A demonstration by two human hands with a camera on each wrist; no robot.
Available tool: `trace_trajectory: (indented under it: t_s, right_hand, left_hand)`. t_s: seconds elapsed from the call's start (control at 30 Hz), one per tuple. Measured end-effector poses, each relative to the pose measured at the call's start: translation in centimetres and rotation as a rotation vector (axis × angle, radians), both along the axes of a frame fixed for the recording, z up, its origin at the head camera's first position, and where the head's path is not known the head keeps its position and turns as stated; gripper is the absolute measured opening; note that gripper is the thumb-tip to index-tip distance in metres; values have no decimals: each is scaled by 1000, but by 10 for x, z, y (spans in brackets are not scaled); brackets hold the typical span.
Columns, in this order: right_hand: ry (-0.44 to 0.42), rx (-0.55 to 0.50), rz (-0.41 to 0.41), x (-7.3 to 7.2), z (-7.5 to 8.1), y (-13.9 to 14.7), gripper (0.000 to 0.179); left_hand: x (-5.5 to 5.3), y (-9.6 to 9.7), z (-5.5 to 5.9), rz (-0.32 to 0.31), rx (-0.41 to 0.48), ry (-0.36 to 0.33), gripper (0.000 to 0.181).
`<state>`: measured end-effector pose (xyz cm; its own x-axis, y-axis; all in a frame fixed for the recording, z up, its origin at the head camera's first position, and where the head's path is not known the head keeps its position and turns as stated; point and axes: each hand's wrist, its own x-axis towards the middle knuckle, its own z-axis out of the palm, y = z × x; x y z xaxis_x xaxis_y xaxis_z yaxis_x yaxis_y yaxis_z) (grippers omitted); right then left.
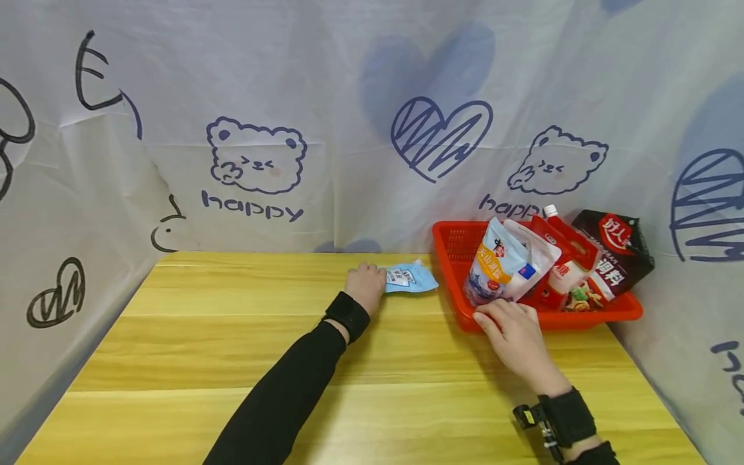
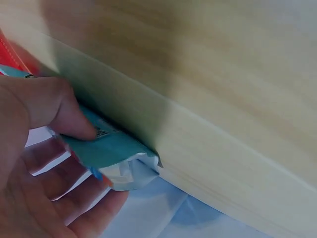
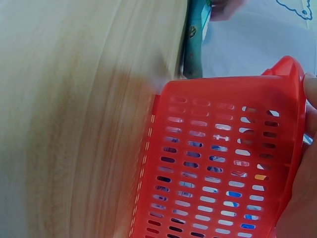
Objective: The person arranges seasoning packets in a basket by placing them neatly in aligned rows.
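My left hand (image 1: 365, 285) grips one end of a light blue pouch (image 1: 409, 278) with a white label, at the back of the table, left of the basket. In the left wrist view the thumb presses the upper side of the pouch (image 2: 109, 148) and the other fingers curl beneath it. My right hand (image 1: 518, 339) holds the front rim of a red plastic basket (image 1: 465, 318), fingers over the edge, near its left corner. The slotted basket wall (image 3: 223, 91) fills much of the right wrist view, with that hand only partly in sight at the right.
Inside the basket lean a blue-and-white pouch (image 1: 491, 261), a white bag (image 1: 540, 248), red packs (image 1: 566, 278) and a black seasoning bag (image 1: 630, 258). Behind the wooden table (image 1: 232, 323) hangs a pale printed cloth (image 1: 349, 181).
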<state>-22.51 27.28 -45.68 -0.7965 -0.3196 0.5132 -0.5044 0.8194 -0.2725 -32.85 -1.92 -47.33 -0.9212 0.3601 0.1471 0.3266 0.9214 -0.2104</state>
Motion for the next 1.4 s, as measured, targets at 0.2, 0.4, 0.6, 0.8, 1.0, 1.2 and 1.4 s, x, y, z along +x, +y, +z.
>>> trace_trajectory:
  t_s: [0.2, 0.4, 0.6, 0.8, 1.0, 1.2, 1.4]
  right_hand:
    - [3, -2, -2, 0, 0, 0, 12]
    - [-12, -5, -16, 1, 3, 0, 14]
    - [-30, -11, -24, 0, 4, 2, 18]
    - [-64, -24, -31, 0, 5, 2, 21]
    - [-166, -27, -55, 4, 14, -1, 28]
    - [-205, -64, -50, 6, 20, -5, 27]
    - [-132, -139, -37, 10, 25, -14, 19]
  left_hand:
    - [6, -14, 0, -49, 56, 45, 18]
    - [24, -28, 4, -93, 190, 127, 11]
    - [36, -39, 0, -107, 320, 230, 18]
    - [53, -56, 4, -91, 447, 236, 26]
    - [74, -72, 7, -77, 535, 268, 31]
    - [94, -86, 13, -63, 630, 345, 32]
    - [104, -93, 27, -62, 704, 416, 35]
